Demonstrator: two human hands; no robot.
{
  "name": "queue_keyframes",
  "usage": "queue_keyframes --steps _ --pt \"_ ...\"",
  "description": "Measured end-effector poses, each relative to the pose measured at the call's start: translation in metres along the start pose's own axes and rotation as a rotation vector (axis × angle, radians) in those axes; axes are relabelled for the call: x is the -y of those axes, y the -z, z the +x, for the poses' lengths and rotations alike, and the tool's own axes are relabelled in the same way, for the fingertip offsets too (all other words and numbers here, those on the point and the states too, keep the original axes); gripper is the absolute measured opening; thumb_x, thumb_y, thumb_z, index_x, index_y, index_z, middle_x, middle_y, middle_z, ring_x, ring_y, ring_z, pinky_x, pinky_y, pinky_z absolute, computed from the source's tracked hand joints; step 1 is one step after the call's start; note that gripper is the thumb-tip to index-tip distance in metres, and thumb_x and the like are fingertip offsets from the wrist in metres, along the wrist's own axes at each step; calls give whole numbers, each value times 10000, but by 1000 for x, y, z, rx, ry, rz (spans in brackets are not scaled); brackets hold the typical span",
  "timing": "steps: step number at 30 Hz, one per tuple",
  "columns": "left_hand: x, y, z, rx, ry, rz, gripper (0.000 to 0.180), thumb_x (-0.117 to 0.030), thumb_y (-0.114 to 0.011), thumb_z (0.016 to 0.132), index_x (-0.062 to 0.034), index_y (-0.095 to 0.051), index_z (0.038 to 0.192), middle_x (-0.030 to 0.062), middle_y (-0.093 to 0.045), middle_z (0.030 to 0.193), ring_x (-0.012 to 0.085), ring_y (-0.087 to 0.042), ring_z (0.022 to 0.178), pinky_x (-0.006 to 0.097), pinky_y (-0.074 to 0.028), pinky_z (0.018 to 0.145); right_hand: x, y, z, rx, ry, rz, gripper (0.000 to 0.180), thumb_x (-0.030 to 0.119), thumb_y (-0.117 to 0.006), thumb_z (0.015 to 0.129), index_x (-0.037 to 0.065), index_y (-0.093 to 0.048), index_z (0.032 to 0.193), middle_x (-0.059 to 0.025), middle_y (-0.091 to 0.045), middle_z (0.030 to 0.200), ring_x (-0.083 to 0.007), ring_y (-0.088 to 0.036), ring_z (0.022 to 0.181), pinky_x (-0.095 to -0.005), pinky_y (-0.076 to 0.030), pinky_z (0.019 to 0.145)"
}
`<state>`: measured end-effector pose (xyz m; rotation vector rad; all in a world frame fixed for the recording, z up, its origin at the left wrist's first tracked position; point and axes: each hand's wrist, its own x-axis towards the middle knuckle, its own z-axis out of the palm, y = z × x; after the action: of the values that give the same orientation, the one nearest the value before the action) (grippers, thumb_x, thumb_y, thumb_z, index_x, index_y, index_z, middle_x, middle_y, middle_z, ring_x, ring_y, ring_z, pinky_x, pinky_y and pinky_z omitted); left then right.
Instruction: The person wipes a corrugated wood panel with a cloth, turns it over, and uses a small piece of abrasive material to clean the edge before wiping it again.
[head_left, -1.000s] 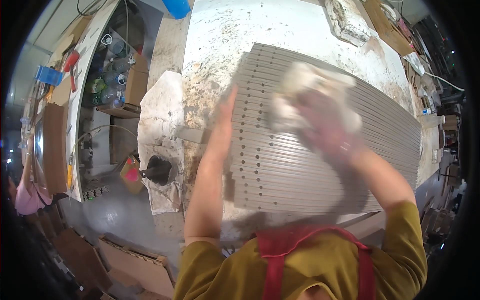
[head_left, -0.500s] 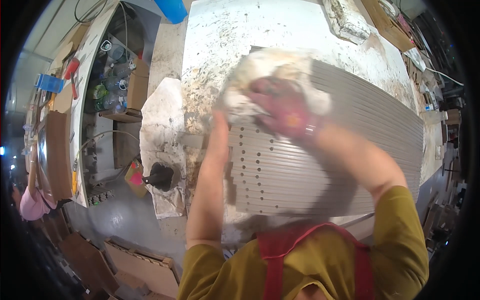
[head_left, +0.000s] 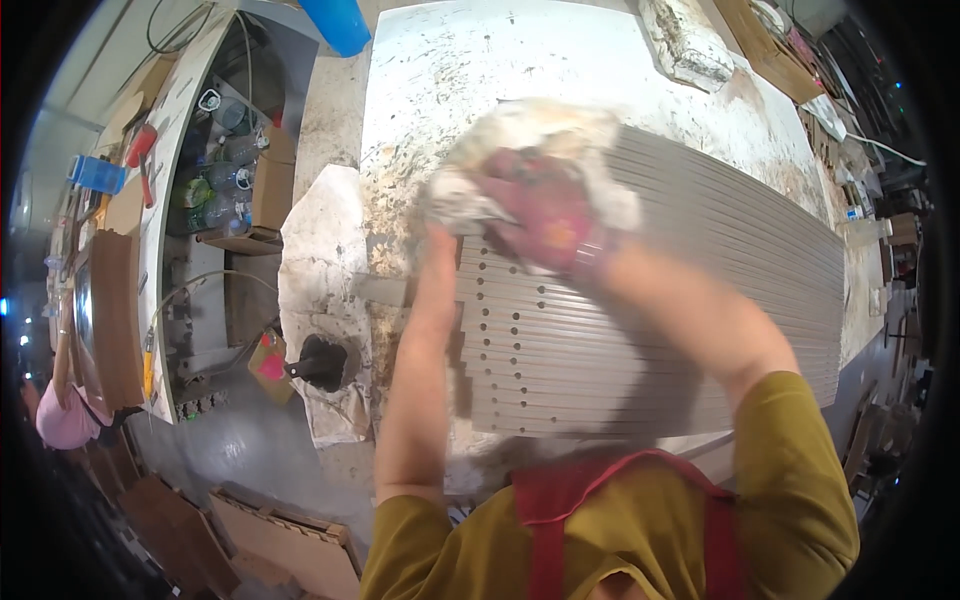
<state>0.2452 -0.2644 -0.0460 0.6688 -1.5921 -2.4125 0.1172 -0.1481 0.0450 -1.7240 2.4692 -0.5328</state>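
A stained white cloth rag (head_left: 560,125) lies bunched over the far left part of a grey grooved panel (head_left: 640,350). My right hand (head_left: 545,212), in a maroon glove, grips the rag and presses it on the panel; motion blurs both. Small dark holes run in rows near the panel's left end. My left hand (head_left: 440,255) is bare and lies along the panel's left edge, with its fingers hidden by the rag.
The panel lies on a white, dirt-marked tabletop (head_left: 450,60). Left of it, a dark tool (head_left: 322,362) rests on a stained cloth (head_left: 325,230). A blue container (head_left: 337,25) stands at the far edge, a wrapped bundle (head_left: 685,45) at far right. A person (head_left: 65,415) appears at far left.
My right hand and the rag have shifted a little to the left over the panel. My left hand stays at the panel's left edge.
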Motion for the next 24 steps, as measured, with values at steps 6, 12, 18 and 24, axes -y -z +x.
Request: queue_keyframes --steps 6,12,18,24 --pt "-33 -25 -17 61 -84 26 996 -778 -205 835 -16 -159 1474 140 -261 1500 266 -269 1373 389 -229 1116 -42 9 -59 -114 20 -23 491 230 -645 757 114 -556 1226 -87 -523 1203 -282 -514 1084 -473 -398 906" --pt "-27 -29 -11 89 -59 39 993 -793 -142 819 -52 -164 1480 146 -211 1520 279 -227 1393 417 -211 1126 -55 14 -68 -159 -224 -10 426 252 -594 786 77 -569 1174 -115 -534 1104 -307 -531 1012 -448 -447 848" --pt "-16 -4 -21 23 -47 205 941 -754 -147 859 -56 -118 1490 128 -110 1552 260 -103 1430 396 -86 1148 -17 -12 11 -170 9 4 382 248 -597 827 58 -565 1157 -154 -519 1184 -320 -519 1069 -424 -438 913" --pt "-39 -30 -81 29 -35 212 959 -767 -97 834 -71 -87 1494 138 -86 1554 263 -80 1431 410 -71 1149 -87 35 -176 -10 -33 10 458 160 -647 713 56 -557 1149 -160 -518 1143 -354 -511 1039 -443 -432 856"
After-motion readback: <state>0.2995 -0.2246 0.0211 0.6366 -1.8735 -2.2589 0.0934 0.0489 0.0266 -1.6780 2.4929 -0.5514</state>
